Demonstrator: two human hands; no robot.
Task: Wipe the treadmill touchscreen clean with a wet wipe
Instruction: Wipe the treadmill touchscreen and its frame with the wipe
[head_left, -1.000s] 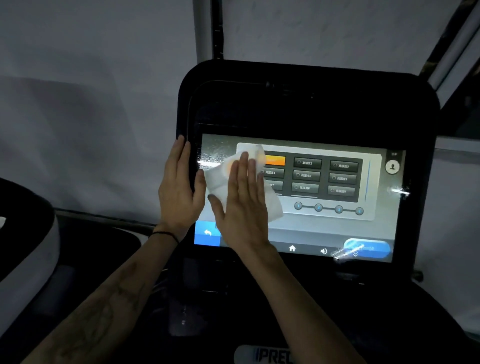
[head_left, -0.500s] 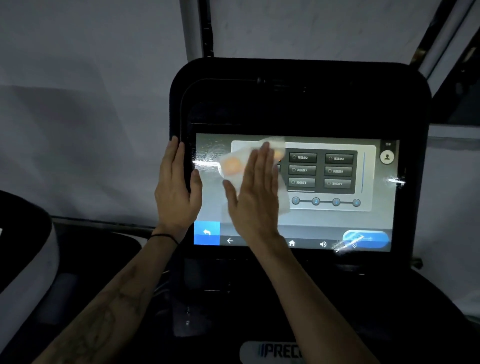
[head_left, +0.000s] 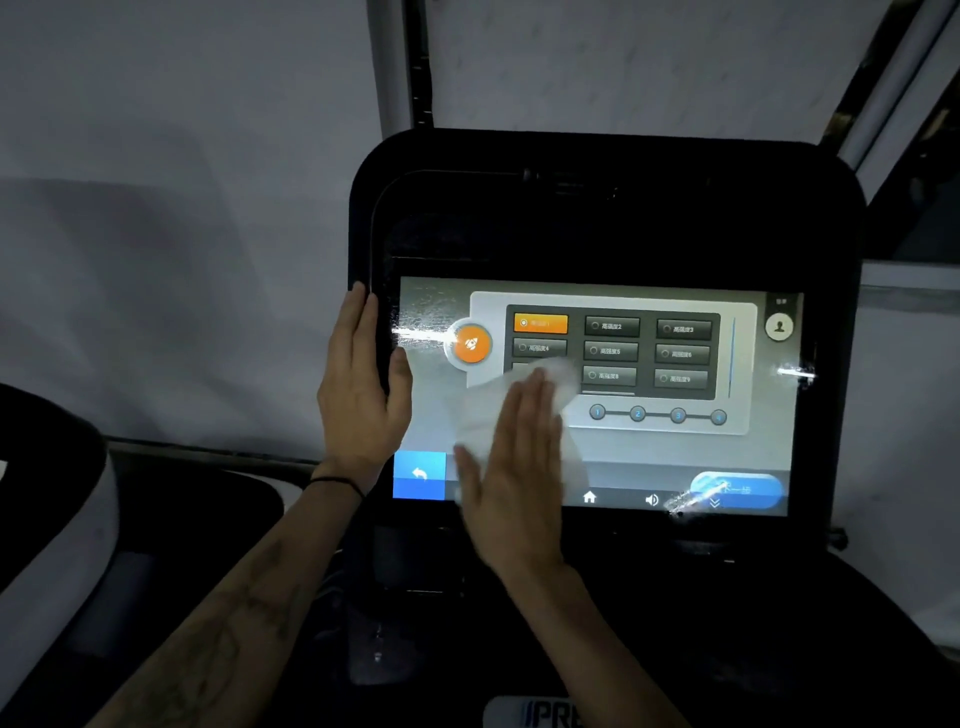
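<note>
The lit treadmill touchscreen (head_left: 675, 452) sits in a black console (head_left: 597, 208) and shows a menu of dark buttons. A white wet wipe (head_left: 483, 415) lies flat on the screen's lower left part. My right hand (head_left: 514, 467) presses it against the glass with flat, straight fingers. My left hand (head_left: 358, 395) grips the console's left edge, thumb on the bezel, a dark band at the wrist. Wet streaks glint at the screen's left side, right edge and bottom right.
A white-and-black machine part (head_left: 47, 493) stands at the far left. Grey fabric wall panels (head_left: 182, 208) hang behind the console. A logo plate (head_left: 540, 714) shows at the bottom edge. Dark console housing lies below the screen.
My right hand has slid the wipe down from the upper left of the screen, uncovering the orange round icon and orange button. My left hand stays on the console edge.
</note>
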